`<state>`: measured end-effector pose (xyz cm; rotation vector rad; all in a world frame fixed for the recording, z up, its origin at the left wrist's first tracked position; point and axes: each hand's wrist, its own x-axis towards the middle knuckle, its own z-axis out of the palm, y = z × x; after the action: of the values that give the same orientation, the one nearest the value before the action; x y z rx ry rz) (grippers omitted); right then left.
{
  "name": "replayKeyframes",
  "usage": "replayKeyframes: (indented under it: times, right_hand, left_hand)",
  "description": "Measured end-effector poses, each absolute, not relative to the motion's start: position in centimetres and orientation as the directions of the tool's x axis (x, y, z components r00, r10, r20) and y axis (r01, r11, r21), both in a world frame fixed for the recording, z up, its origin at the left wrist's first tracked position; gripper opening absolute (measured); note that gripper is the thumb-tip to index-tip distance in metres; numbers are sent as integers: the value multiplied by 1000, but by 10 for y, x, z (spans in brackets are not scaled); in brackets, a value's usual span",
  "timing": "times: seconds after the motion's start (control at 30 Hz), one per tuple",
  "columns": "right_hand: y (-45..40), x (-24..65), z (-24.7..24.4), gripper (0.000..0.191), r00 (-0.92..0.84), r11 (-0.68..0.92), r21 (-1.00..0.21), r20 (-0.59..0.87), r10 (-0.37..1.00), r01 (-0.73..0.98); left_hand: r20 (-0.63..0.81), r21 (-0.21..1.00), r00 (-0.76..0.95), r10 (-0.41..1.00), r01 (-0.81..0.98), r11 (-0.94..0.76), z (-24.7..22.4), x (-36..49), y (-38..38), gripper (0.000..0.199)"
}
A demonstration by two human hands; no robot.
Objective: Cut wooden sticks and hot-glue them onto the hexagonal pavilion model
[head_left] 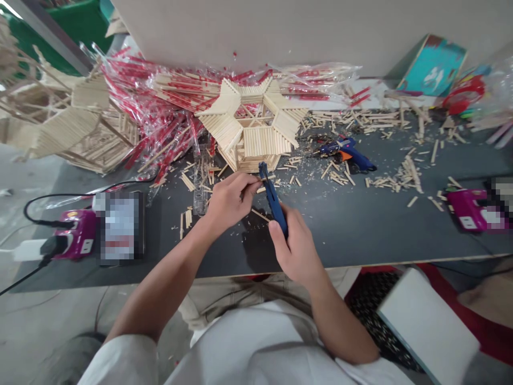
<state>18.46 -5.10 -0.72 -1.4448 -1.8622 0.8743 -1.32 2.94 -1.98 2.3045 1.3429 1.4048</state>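
My left hand (232,198) is closed in a pinch, its fingertips at a short thin wooden stick (262,180) beside the head of a blue-handled cutter (273,199). The cutter is in my right hand (295,245), fingers wrapped round its handle and thumb along the near side. Its exact kind is hard to make out. Just beyond both hands stands a star-shaped model (256,141) built of pale wooden sticks, with an open middle. Another thin stick (260,215) shows below the cutter, between the hands.
A blue glue gun (352,155) lies right of the model among cut stick pieces (395,179). Red-and-clear plastic packets (160,101) pile up behind. A larger stick structure (68,123) stands left. Purple power blocks (76,233) with cables and a phone (120,229) sit near the left edge.
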Motion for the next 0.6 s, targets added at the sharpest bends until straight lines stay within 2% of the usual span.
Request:
replayKeyframes:
  times: [0.13, 0.23, 0.37, 0.47, 0.6]
  right_hand:
    - [-49, 185, -3, 48, -210, 129, -795, 2, 978, 593]
    - [-48, 182, 1, 45, -197, 81, -731, -74, 978, 678]
    - [-49, 179, 2, 46, -146, 66, -630, -76, 986, 773]
    - [-50, 179, 1, 46, -136, 60, -627, -73, 988, 777]
    - [-51, 181, -1, 47, -157, 85, -642, -56, 986, 762]
  left_hand:
    - [636, 503, 192, 747, 631, -590, -22, -13, 30, 13]
    - [623, 520, 194, 758, 621, -587, -23, -14, 31, 12]
    - [617, 540, 182, 766, 610, -580, -23, -14, 31, 13]
    - [614, 550, 174, 770, 606, -575, -23, -14, 30, 13]
    - [618, 536, 133, 775, 650, -539, -24, -14, 29, 22]
